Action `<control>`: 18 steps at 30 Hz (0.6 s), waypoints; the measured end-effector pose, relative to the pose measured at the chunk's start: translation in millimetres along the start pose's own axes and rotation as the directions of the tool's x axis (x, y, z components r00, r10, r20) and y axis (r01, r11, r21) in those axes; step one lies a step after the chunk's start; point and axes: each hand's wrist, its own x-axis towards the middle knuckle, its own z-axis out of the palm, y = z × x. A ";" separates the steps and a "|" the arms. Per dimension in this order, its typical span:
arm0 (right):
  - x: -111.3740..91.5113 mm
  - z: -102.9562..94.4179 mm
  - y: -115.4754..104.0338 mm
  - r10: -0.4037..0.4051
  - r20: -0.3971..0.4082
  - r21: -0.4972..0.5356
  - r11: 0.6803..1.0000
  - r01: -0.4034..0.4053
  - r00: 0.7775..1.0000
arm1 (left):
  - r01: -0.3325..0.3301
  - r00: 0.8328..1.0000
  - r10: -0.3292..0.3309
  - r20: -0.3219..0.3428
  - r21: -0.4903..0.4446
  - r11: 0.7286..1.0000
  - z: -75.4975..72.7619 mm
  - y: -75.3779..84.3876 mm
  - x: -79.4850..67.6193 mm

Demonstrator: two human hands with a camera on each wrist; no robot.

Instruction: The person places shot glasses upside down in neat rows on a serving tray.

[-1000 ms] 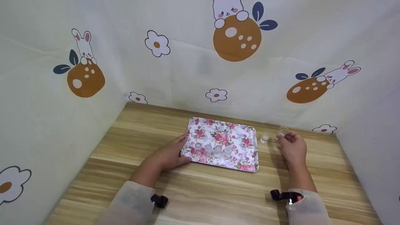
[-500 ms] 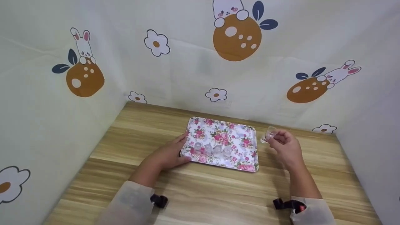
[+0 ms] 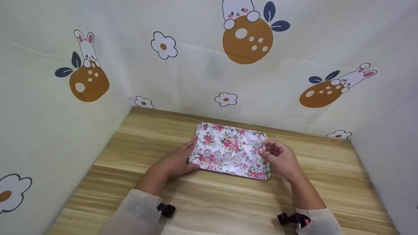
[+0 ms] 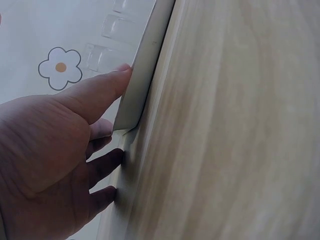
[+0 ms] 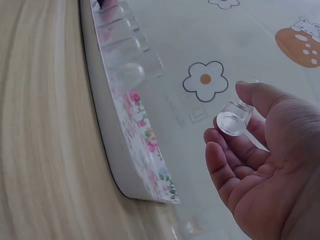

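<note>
A floral tray (image 3: 232, 140) lies on the table, with several small clear cups (image 3: 227, 156) in a row near its front edge. My left hand (image 3: 176, 161) holds the tray's left side, its thumb on the front rim by the corner and its fingers along the side. In the left wrist view, the thumb (image 4: 107, 90) touches the rim. Over the tray's right part, my right hand (image 3: 282, 160) pinches another small clear cup (image 5: 232, 120) between thumb and fingers. That cup is tilted, its base toward the right wrist camera, apart from the row.
Another clear cup (image 5: 190, 227) shows faintly at the bottom of the right wrist view, beyond the tray's end. Wood-grain table (image 3: 225, 205) surrounds the tray. A printed cloth wall (image 3: 196, 75) rises behind the table and at both sides.
My right hand has carried the pinched cup leftward, from the table right of the tray to over the tray's right part. The left hand and the row of cups have stayed put.
</note>
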 end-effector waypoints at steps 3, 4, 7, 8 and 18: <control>-1.4 4.0 0.6 0.002 0.014 -0.062 0.998 -0.001 1.000 | 0.008 1.000 -0.008 0.001 0.005 1.000 -0.4 0.5 -0.2; -1.6 5.3 0.9 0.000 0.021 -0.070 0.998 0.001 1.000 | 0.006 1.000 -0.006 0.000 0.005 1.000 -0.4 0.6 -0.4; -2.0 9.0 2.2 -0.015 0.037 -0.095 0.995 0.019 0.999 | -0.001 1.000 0.001 0.000 0.006 1.000 -0.6 0.8 -0.7; -2.3 10.4 2.3 -0.023 0.039 -0.108 0.994 0.027 0.999 | -0.002 1.000 0.002 0.001 0.006 1.000 -0.6 0.9 -0.9; -1.6 22.4 8.1 -0.020 0.041 -0.107 0.994 0.024 0.999 | 0.005 1.000 -0.005 0.003 0.001 1.000 -0.3 0.9 -1.2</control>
